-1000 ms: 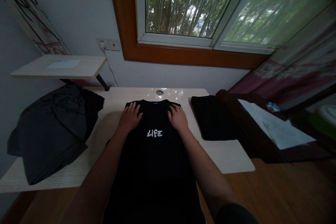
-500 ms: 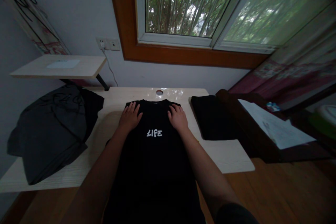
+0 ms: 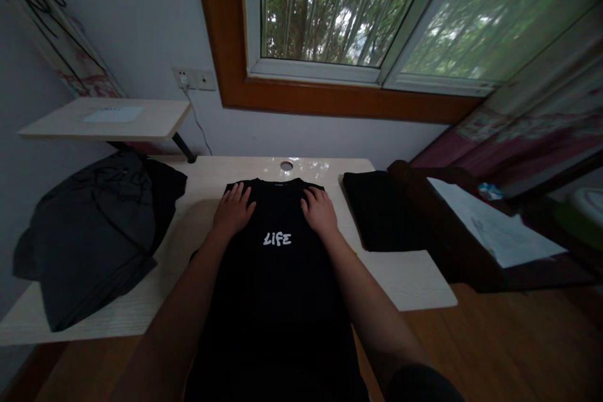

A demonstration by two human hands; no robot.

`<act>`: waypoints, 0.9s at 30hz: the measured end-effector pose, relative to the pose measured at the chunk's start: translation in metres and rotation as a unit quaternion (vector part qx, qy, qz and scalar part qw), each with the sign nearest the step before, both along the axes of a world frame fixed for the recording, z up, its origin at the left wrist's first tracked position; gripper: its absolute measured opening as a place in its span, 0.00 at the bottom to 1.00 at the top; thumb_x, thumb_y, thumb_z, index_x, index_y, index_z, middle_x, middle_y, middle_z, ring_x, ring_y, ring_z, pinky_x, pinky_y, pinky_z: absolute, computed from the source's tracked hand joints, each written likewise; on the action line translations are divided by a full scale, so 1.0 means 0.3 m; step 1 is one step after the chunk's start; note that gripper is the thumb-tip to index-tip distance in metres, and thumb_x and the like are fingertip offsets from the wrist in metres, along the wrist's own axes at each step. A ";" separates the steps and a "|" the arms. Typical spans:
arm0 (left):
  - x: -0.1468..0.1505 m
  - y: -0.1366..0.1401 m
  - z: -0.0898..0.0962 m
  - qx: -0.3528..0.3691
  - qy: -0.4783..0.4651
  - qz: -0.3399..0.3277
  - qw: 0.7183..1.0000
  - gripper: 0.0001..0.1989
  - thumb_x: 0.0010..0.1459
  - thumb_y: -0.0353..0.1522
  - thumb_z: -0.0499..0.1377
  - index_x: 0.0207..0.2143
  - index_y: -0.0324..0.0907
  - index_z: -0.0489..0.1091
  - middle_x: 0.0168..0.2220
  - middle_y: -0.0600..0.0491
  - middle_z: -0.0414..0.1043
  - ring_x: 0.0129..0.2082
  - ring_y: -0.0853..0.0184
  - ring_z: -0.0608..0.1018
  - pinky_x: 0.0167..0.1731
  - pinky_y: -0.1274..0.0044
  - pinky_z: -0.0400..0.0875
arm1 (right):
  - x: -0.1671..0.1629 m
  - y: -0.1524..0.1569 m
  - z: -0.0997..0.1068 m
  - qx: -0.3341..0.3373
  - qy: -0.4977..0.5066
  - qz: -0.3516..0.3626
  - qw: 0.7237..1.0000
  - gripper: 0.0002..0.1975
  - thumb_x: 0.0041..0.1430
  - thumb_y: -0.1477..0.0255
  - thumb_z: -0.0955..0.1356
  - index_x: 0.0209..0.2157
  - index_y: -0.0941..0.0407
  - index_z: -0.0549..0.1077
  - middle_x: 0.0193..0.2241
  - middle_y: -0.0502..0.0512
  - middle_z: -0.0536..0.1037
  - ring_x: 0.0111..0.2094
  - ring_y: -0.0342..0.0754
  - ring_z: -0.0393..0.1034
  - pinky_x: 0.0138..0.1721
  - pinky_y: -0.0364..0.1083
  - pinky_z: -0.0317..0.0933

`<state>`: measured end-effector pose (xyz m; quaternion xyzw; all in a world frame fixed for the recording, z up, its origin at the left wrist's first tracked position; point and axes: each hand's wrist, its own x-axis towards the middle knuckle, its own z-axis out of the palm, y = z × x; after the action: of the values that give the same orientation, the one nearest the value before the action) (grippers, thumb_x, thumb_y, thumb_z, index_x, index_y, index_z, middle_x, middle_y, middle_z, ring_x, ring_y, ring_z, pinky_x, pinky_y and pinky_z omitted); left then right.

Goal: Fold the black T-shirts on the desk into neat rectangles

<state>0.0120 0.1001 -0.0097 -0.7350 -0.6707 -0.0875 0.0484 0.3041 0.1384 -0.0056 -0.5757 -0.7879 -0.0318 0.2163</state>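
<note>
A black T-shirt point(image 3: 277, 276) with white lettering on it lies spread over the table point(image 3: 221, 171), its collar at the far end. My left hand point(image 3: 233, 208) rests flat on its upper left shoulder, fingers stretched out. On the opposite shoulder lies my right hand point(image 3: 319, 208), also flat with its fingers apart. Neither hand grips the cloth. The near part of the shirt runs down toward my body, where dark cloth blends together and its lower edge cannot be made out.
Dark grey clothing point(image 3: 94, 232) is heaped at the table's left, below a raised shelf point(image 3: 103, 119). A folded black garment point(image 3: 381, 210) lies at the right, beside dark brown furniture bearing a white sheet point(image 3: 494, 226). A cable hole point(image 3: 286, 166) is near the back edge.
</note>
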 end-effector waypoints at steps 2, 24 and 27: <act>0.001 -0.002 0.002 0.001 -0.001 0.000 1.000 0.32 0.71 0.46 0.42 0.69 0.40 0.57 0.73 0.43 0.50 0.73 0.57 0.54 0.70 0.63 0.48 | 0.000 -0.001 0.001 0.005 0.002 0.001 1.000 0.21 0.70 0.66 0.61 0.59 0.58 0.72 0.59 0.64 0.71 0.60 0.60 0.61 0.61 0.56 0.57; 0.000 0.001 0.004 -0.004 -0.003 0.002 1.000 0.32 0.70 0.46 0.42 0.69 0.40 0.57 0.73 0.44 0.51 0.73 0.57 0.54 0.70 0.63 0.48 | -0.003 -0.003 0.002 0.000 0.011 -0.002 1.000 0.22 0.70 0.66 0.61 0.59 0.57 0.72 0.60 0.64 0.71 0.60 0.60 0.61 0.60 0.58 0.59; 0.000 0.002 0.002 -0.003 -0.002 0.005 1.000 0.31 0.70 0.46 0.42 0.69 0.42 0.57 0.73 0.45 0.51 0.73 0.58 0.54 0.70 0.63 0.48 | -0.003 -0.004 0.004 -0.001 0.006 -0.003 1.000 0.22 0.70 0.66 0.62 0.59 0.58 0.72 0.59 0.64 0.71 0.60 0.60 0.61 0.60 0.57 0.59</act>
<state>0.0119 0.1006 -0.0090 -0.7313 -0.6750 -0.0865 0.0450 0.3030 0.1372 -0.0043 -0.5786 -0.7848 -0.0281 0.2203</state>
